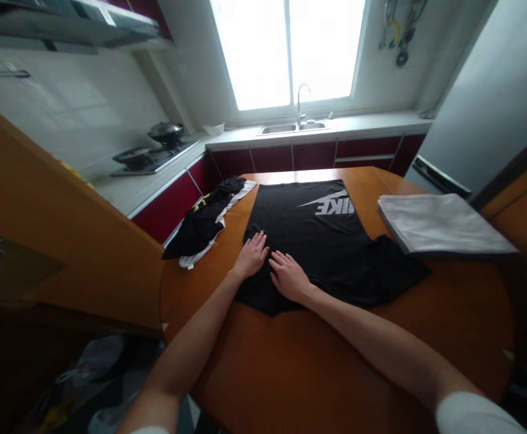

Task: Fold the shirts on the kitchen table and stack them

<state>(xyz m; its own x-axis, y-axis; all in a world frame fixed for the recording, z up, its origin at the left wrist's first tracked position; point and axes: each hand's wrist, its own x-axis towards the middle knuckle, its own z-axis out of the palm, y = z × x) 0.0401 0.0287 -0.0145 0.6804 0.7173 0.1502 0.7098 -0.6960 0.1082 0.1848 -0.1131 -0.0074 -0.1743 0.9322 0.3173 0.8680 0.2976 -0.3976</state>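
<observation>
Shirt: the black one with the white logo lies spread flat on the round wooden bench, in the middle, its logo end turned away from you toward the window and its near edge close to your hands. One sleeve sticks out to your right, toward the grey cloth, which lies folded flat at the right side of the bench, just beside the sleeve; whether they touch you cannot tell. Your left hand rests palm down on the near left part of the shirt, fingers straight and slightly spread, gripping nothing. Your right hand lies just beside it, also palm down on the fabric, fingers spread a little and pointing toward the left hand, gripping nothing; the two hands are near each other but apart. At the left edge of the bench a bundle of black and white clothing lies crumpled, partly hanging over the rim, just beside the shirt's left side. Beyond the bench a counter runs under the bright window, with a sink and tap in the middle and a stove carrying a wok at the left. A fridge stands at the right.
</observation>
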